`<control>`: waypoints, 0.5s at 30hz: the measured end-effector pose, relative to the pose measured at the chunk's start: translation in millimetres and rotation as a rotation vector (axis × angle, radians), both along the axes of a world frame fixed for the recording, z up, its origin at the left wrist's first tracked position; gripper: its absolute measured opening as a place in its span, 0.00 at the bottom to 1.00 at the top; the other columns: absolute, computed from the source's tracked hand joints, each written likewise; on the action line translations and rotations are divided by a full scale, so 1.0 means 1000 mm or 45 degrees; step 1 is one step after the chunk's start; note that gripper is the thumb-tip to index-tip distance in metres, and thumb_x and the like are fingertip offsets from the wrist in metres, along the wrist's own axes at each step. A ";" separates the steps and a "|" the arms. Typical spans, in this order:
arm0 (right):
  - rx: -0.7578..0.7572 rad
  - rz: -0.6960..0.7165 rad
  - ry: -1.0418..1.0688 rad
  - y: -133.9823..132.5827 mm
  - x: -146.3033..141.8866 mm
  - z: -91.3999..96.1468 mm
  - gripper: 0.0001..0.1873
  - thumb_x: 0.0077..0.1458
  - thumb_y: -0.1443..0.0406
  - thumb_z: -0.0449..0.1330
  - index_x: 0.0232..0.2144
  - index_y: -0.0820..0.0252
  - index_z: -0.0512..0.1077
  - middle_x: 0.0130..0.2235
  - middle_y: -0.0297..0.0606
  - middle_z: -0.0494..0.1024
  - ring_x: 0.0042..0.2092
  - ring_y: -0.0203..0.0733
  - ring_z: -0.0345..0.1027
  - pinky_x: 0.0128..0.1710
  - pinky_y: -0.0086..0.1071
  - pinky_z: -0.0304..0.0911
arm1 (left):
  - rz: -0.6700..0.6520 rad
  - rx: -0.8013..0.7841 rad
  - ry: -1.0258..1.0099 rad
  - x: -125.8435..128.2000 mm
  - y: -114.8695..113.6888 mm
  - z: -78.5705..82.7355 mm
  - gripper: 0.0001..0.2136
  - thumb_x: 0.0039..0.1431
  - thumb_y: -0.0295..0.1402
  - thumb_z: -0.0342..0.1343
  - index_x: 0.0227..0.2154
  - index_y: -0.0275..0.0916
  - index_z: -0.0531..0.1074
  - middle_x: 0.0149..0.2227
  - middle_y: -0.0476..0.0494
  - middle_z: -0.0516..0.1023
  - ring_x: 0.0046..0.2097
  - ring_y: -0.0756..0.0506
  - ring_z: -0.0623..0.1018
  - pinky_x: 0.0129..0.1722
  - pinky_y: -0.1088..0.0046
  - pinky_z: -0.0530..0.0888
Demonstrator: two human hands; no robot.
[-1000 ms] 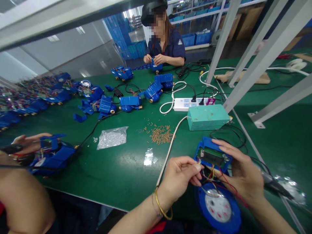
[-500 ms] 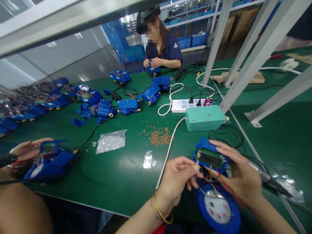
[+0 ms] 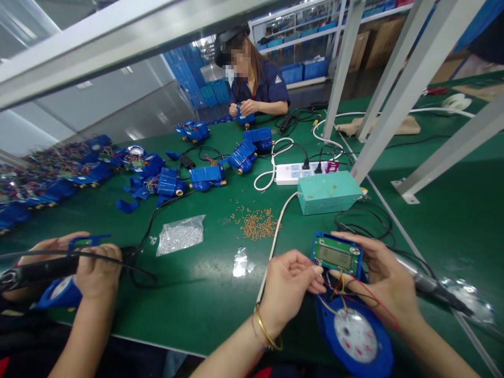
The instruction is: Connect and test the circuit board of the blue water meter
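Observation:
My right hand [image 3: 378, 278] grips the right edge of a green circuit board with an LCD screen [image 3: 336, 253], set in a blue plastic frame. My left hand [image 3: 287, 294] is at the board's lower left corner, its fingertips against the edge. Red, yellow and black wires [image 3: 342, 292] run down from the board to a blue water meter with a white dial [image 3: 356, 335] below my hands. A black and silver electric screwdriver [image 3: 433, 287] sits under my right hand, its cord trailing behind.
A co-worker's hands [image 3: 96, 273] at left hold a screwdriver [image 3: 43, 270] over a blue meter. A mint-green box [image 3: 328, 192], a power strip [image 3: 293, 174], brass pins [image 3: 255, 224], plastic bags [image 3: 180, 235], several blue meters [image 3: 207, 176] and steel posts [image 3: 417, 89] stand around the green bench.
The circuit board now faces me more flatly, with its screen fully showing. The view has swung slightly. The co-worker at left now holds a screwdriver over the meter.

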State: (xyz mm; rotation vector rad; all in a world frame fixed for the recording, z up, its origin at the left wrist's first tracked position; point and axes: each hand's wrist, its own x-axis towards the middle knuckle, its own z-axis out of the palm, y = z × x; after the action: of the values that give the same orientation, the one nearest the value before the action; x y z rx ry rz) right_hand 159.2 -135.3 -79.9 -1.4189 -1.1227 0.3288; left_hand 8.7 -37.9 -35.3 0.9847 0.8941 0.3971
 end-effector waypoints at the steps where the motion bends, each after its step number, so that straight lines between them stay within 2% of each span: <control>1: 0.007 0.013 0.022 0.001 0.000 0.002 0.29 0.51 0.63 0.71 0.54 0.58 0.69 0.53 0.47 0.76 0.54 0.46 0.74 0.53 0.34 0.72 | 0.015 0.015 0.000 0.000 0.001 0.000 0.19 0.43 0.39 0.71 0.32 0.34 0.70 0.21 0.48 0.78 0.20 0.51 0.78 0.22 0.79 0.74; 3: 0.014 0.059 0.060 0.003 0.002 0.005 0.29 0.50 0.63 0.71 0.53 0.57 0.69 0.52 0.46 0.78 0.52 0.45 0.75 0.50 0.32 0.73 | -0.022 0.047 -0.028 -0.002 0.004 0.000 0.28 0.44 0.35 0.71 0.48 0.35 0.68 0.21 0.51 0.79 0.21 0.49 0.79 0.23 0.78 0.75; 4: 0.008 0.087 0.076 0.003 0.004 0.006 0.28 0.50 0.63 0.72 0.53 0.57 0.69 0.51 0.46 0.78 0.51 0.45 0.76 0.49 0.31 0.74 | -0.085 0.068 -0.047 -0.003 0.007 0.001 0.35 0.45 0.34 0.71 0.56 0.37 0.64 0.21 0.52 0.79 0.22 0.48 0.80 0.23 0.77 0.76; 6: -0.027 0.140 0.101 0.003 0.008 0.005 0.28 0.50 0.63 0.72 0.52 0.57 0.69 0.50 0.47 0.79 0.49 0.46 0.77 0.46 0.31 0.75 | -0.270 0.142 -0.065 -0.006 0.014 0.004 0.42 0.48 0.34 0.69 0.65 0.40 0.57 0.21 0.54 0.77 0.23 0.47 0.80 0.25 0.76 0.77; 8: -0.072 0.182 0.118 0.001 0.012 0.003 0.28 0.50 0.62 0.72 0.52 0.57 0.69 0.50 0.47 0.79 0.47 0.46 0.78 0.44 0.30 0.76 | -0.454 0.334 -0.017 -0.009 0.025 0.009 0.38 0.51 0.36 0.68 0.65 0.42 0.61 0.22 0.53 0.76 0.23 0.48 0.80 0.26 0.75 0.77; 10: -0.097 0.221 0.137 -0.001 0.014 0.001 0.28 0.50 0.62 0.71 0.52 0.57 0.69 0.50 0.46 0.78 0.47 0.46 0.78 0.44 0.30 0.75 | -0.555 0.700 0.076 -0.010 0.037 0.013 0.31 0.50 0.39 0.69 0.59 0.43 0.70 0.28 0.48 0.79 0.28 0.48 0.80 0.31 0.73 0.77; 12: -0.103 0.257 0.146 -0.001 0.013 0.000 0.29 0.50 0.62 0.71 0.53 0.57 0.68 0.50 0.46 0.78 0.48 0.46 0.77 0.45 0.31 0.75 | -0.578 1.093 0.101 -0.008 0.049 0.014 0.30 0.46 0.41 0.71 0.54 0.43 0.75 0.40 0.41 0.81 0.40 0.43 0.81 0.43 0.66 0.78; 13: -0.101 0.273 0.146 0.000 0.012 0.001 0.29 0.50 0.63 0.71 0.53 0.57 0.68 0.51 0.47 0.78 0.49 0.47 0.77 0.47 0.32 0.74 | -0.593 1.224 0.067 -0.007 0.054 0.014 0.31 0.44 0.42 0.72 0.53 0.43 0.75 0.47 0.39 0.80 0.47 0.40 0.80 0.50 0.63 0.76; 15: -0.079 0.294 0.127 0.001 0.011 0.004 0.29 0.51 0.63 0.71 0.54 0.56 0.67 0.53 0.47 0.77 0.51 0.47 0.76 0.49 0.33 0.74 | -0.661 1.296 -0.061 -0.004 0.060 0.010 0.35 0.43 0.41 0.73 0.57 0.43 0.72 0.56 0.37 0.77 0.57 0.38 0.76 0.59 0.60 0.71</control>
State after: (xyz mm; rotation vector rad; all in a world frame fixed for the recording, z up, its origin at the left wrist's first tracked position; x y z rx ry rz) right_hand 170.0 -134.2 -76.4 -1.3134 -1.2045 0.5967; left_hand 4.6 22.0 -25.5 2.0693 0.3158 0.4236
